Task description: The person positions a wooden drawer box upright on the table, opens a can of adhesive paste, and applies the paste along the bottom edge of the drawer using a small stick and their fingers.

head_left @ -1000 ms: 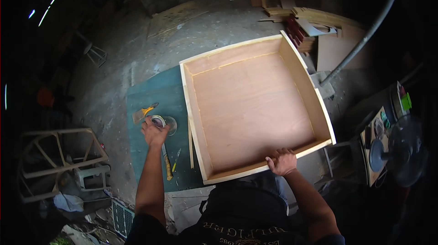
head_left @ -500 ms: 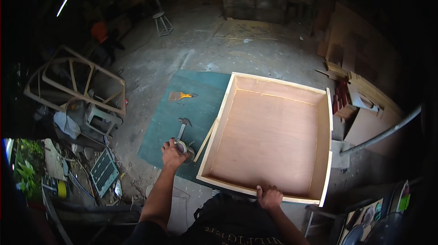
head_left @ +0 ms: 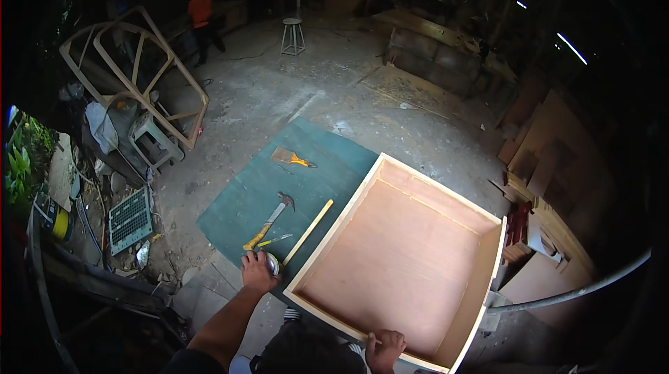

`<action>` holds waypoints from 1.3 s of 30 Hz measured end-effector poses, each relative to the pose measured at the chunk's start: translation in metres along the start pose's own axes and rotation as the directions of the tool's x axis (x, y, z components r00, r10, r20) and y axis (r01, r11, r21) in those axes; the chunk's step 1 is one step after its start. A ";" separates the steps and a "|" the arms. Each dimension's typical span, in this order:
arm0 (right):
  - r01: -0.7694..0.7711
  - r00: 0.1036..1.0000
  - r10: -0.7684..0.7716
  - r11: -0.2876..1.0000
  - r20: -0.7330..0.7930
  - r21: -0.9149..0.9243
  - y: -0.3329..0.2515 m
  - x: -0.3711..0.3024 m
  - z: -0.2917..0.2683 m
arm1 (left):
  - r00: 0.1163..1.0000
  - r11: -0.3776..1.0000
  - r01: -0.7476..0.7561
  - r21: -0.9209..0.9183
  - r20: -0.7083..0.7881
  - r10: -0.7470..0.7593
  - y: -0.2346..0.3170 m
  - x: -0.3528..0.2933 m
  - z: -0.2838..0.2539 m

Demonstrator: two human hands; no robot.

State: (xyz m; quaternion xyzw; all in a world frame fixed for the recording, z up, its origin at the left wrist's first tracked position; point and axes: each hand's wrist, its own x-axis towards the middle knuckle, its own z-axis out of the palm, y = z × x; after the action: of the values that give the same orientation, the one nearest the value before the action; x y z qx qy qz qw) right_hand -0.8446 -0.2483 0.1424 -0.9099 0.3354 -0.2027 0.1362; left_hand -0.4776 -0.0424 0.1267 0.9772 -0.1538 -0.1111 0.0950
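My left hand [head_left: 259, 273] is closed round a small round tin [head_left: 272, 263] at the near left edge of the green board [head_left: 244, 200]; its contents cannot be made out. My right hand [head_left: 385, 347] grips the near rim of a large open wooden drawer [head_left: 411, 262], thumb on the inner side. Just beyond the tin lie a claw hammer [head_left: 268, 223] with a yellowish handle and a thin yellow-and-grey tool [head_left: 274, 240]. A narrow wooden strip [head_left: 308, 232] rests beside the drawer's left wall. Farther off lies a flat paintbrush [head_left: 293, 158] with an orange handle.
Wooden frames [head_left: 153, 74] lean at the left by a plastic stool [head_left: 155, 138] and a green crate [head_left: 130, 219]. Stacked boards [head_left: 557, 158] and a grey pipe [head_left: 578, 292] stand right. A person in orange [head_left: 200, 11] is far back near a round stool [head_left: 293, 36].
My left hand has drawn the tin nearer to me, uncovering the hammer's handle and the thin tool. My right hand stays on the drawer's near rim. The view has tilted up and turned.
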 end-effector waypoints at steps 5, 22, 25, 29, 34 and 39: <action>-0.776 0.569 0.078 0.382 0.819 0.502 -0.037 -0.057 0.027 | 0.998 0.998 -0.055 -0.033 0.027 0.056 -0.002 0.016 0.001; -0.631 0.433 0.031 0.724 0.901 0.278 0.020 -0.137 0.116 | 0.996 0.998 -0.046 0.036 -0.077 0.049 0.010 0.021 0.008; -0.661 0.423 0.050 0.700 0.905 0.270 0.032 -0.155 0.113 | 0.989 0.992 -0.038 0.122 -0.134 0.055 0.012 0.022 0.017; -0.692 0.402 0.089 0.681 0.911 0.239 0.046 -0.181 0.125 | 0.986 0.993 -0.046 0.108 -0.155 0.063 0.017 0.023 0.021; -0.713 0.373 0.123 0.672 0.920 0.200 0.057 -0.209 0.166 | 0.956 0.986 -0.157 0.050 -0.243 0.165 0.005 0.024 0.027; -0.695 0.374 0.112 0.691 0.920 0.198 0.067 -0.229 0.227 | 0.937 0.981 -0.191 0.022 -0.292 0.189 0.005 0.019 0.021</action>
State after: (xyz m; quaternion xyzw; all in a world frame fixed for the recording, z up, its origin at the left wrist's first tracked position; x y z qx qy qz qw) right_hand -0.9363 -0.1196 -0.1468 -0.6779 0.3699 0.2301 0.5922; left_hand -0.4663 -0.0570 0.1037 0.9632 -0.2311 0.0442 0.1301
